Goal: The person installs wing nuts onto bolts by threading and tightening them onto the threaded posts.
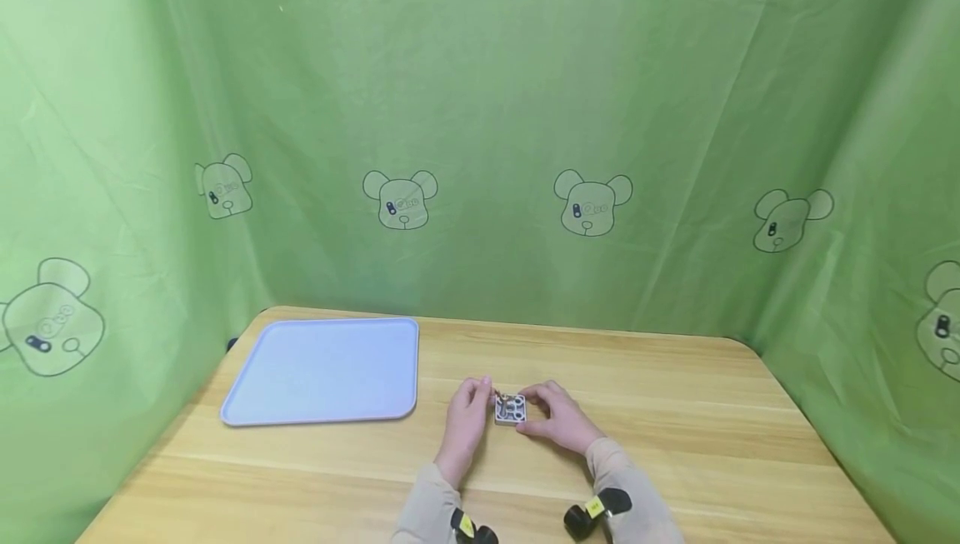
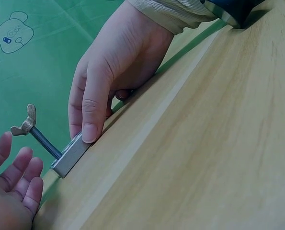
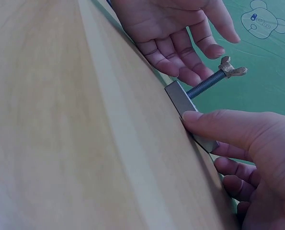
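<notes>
A small square metal block (image 1: pixel 511 421) with round holes lies flat on the wooden table between the two hands. My right hand (image 1: pixel 561 423) grips it by opposite edges, thumb on the near side. From one corner of the block rises a threaded bolt (image 2: pixel 45 143), tilted, topped by brass-coloured wings (image 3: pixel 232 70). Close beside that corner is my left hand (image 1: pixel 465 423), fingers relaxed and slightly bent, holding nothing. In the right wrist view, the left fingers (image 3: pixel 183 52) are near the bolt. The block's underside is hidden.
A pale blue rectangular tray (image 1: pixel 326 371) lies on the table's left part. The wooden table (image 1: pixel 675 411) extends to the right of the hands. A green curtain (image 1: pixel 495 111) with bear prints hangs around the back and sides.
</notes>
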The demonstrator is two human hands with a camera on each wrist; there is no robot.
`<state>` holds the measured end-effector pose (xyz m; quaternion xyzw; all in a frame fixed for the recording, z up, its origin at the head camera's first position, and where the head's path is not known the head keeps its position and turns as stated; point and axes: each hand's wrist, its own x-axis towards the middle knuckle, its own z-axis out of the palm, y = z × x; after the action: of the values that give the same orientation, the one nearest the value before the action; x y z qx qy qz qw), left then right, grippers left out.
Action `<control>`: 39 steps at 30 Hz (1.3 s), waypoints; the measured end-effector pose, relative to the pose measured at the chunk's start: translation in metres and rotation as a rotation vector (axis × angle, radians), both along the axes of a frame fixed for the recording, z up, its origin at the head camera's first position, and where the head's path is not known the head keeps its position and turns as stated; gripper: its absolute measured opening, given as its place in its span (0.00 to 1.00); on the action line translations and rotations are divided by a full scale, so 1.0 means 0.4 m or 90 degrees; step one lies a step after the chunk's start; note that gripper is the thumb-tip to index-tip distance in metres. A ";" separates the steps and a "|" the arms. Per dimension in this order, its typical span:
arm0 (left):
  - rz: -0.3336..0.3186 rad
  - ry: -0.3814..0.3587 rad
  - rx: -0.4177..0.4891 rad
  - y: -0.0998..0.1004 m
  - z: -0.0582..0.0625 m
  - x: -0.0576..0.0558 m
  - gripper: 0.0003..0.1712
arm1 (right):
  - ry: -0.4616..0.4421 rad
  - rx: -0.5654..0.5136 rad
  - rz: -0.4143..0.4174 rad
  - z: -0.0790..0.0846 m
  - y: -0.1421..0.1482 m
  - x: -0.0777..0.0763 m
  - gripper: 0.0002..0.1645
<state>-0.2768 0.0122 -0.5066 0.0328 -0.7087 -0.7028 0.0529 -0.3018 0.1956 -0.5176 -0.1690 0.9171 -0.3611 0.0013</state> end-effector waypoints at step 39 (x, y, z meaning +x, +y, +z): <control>-0.120 0.046 -0.046 -0.009 -0.015 -0.004 0.17 | 0.010 -0.009 0.010 -0.002 0.000 -0.002 0.33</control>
<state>-0.2782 0.0087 -0.5126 -0.0614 -0.7314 -0.6791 0.0131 -0.3025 0.1955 -0.5183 -0.1794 0.9129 -0.3666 -0.0044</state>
